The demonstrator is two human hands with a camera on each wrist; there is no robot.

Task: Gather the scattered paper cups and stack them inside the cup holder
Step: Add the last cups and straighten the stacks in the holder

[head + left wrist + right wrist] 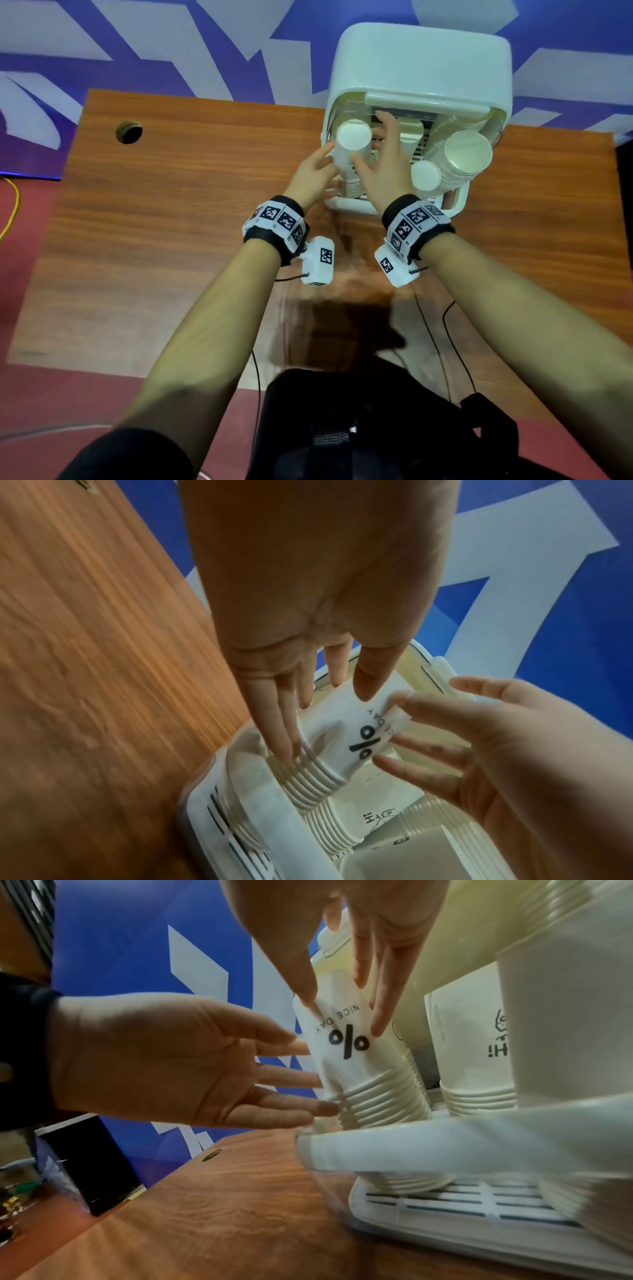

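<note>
Both hands, left hand (313,174) and right hand (383,164), grip open, straight fingers steadying the cup stack (352,150) in the cup holder (459,202).

Wooden table (171,240); cable hole (128,131); blue-white wall (171,44); yellow cable (12,209).

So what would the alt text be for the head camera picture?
Two bare hands, left hand and right hand, steady an upside-down stack of paper cups inside a white cup holder on a wooden table; more cups fill its right side.

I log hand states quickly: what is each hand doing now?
Left hand: open, straight fingers touching the cup stack.
Right hand: open, fingers spread beside that stack.
</note>
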